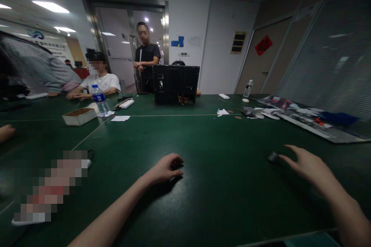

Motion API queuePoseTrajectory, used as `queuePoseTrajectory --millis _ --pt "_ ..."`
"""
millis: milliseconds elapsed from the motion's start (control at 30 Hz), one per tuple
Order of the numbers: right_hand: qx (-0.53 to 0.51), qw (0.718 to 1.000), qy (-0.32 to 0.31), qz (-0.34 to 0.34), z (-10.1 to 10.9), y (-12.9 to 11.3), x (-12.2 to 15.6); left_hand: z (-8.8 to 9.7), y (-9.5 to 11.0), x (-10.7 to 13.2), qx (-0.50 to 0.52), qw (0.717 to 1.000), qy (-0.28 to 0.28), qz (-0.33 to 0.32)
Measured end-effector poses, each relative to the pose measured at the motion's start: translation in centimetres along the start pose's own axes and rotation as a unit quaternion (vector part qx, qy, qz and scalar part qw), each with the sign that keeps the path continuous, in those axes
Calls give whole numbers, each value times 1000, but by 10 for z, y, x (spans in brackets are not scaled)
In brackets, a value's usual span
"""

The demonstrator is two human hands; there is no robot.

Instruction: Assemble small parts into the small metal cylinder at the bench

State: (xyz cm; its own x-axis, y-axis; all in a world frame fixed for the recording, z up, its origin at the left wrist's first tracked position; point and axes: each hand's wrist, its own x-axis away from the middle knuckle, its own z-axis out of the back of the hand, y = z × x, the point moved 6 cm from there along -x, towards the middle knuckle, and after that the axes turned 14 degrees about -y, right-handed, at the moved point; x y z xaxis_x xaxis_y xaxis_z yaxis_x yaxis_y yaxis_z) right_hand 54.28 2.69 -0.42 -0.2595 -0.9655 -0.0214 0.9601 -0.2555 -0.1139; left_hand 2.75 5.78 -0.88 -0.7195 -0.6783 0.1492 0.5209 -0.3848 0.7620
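My left hand (169,168) is over the green table (208,139) near the middle. Its fingers curl loosely, the thumb stands apart from them, and nothing shows between them. On the right, my right hand (307,164) is open, with thumb and fingers spread. Just left of its thumb tip is a small dark grey block-like object (273,157), blurred, its kind unclear. Whether the thumb touches it I cannot tell.
A black computer case (176,85) stands at the far side. A water bottle (100,100) and an open cardboard box (79,116) are at left. Assorted parts lie on a board (313,127) at right. People are across the table; another person's hand (6,132) enters at left.
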Motion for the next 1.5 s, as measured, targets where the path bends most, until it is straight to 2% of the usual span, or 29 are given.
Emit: queuePoseTrajectory --millis 100,267,367,433,500,600,667,800,900,1000,1167,1333,1500 --pt "-26 997 -66 5 -12 -12 -23 0 0 0 1 1000 -2 -1" --pt "-47 992 -121 -6 -39 -4 -45 -1 0 0 7 1000 -6 2" --pt "-45 991 -128 -7 -41 -10 -45 -1 1 0 5 1000 -3 2" --pt "-37 991 -131 -1 -34 -28 -40 -1 0 1 4 1000 -4 3" --pt "-41 991 -124 30 -23 -59 -31 -1 0 1 5 1000 -5 6" --pt "-91 980 -120 133 -3 -128 -9 0 -2 1 3 1000 -3 8" --pt "-128 959 -136 212 8 -179 11 -1 -2 0 2 1000 -4 7" --pt "-161 896 -170 377 19 -273 50 -2 -1 0 6 1000 -11 5" --pt "-165 855 -190 453 18 -324 71 -1 1 0 5 1000 -9 -6" --pt "-164 827 -204 497 14 -357 80 -1 4 1 -8 1000 -4 -27" --pt "-211 797 -219 521 -5 -379 83 -1 1 -1 -33 999 3 -20" --pt "-299 791 -185 501 -26 -376 82 -2 -2 -2 -32 999 9 -20" --pt "-312 798 -176 485 -34 -374 81 -1 -1 -2 -41 999 12 -25"
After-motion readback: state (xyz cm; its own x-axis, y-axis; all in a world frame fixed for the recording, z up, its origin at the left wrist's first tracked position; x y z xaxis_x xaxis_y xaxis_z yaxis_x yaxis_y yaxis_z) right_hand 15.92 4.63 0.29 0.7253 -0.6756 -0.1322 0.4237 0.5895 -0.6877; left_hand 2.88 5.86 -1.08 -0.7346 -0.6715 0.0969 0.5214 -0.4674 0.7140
